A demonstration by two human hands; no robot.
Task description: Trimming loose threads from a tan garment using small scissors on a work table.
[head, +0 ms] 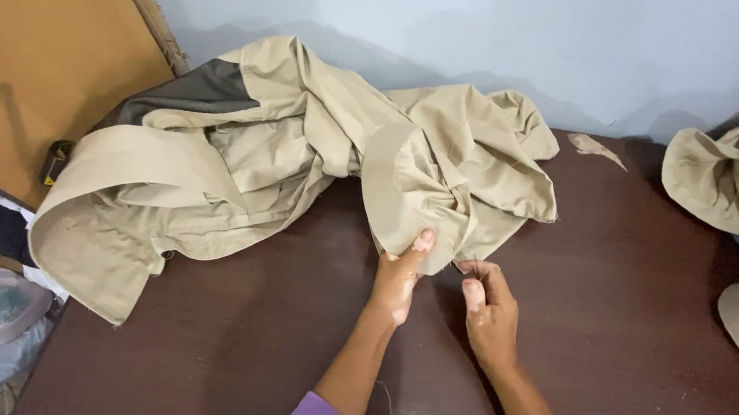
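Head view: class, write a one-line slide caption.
Left hand pinches the beige garment on a dark brown table; right hand at its edge.

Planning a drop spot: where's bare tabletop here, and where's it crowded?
Bare: table front-left, below the beige garment; also right of the right hand, before the beige pieces. Crowded: back edge under the garment, and where the left hand pinches it.

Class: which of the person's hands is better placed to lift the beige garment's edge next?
Probably the left hand: its thumb already pinches the crumpled beige cloth garment at its edge, while the right hand sits just below, fingertips barely reaching it.
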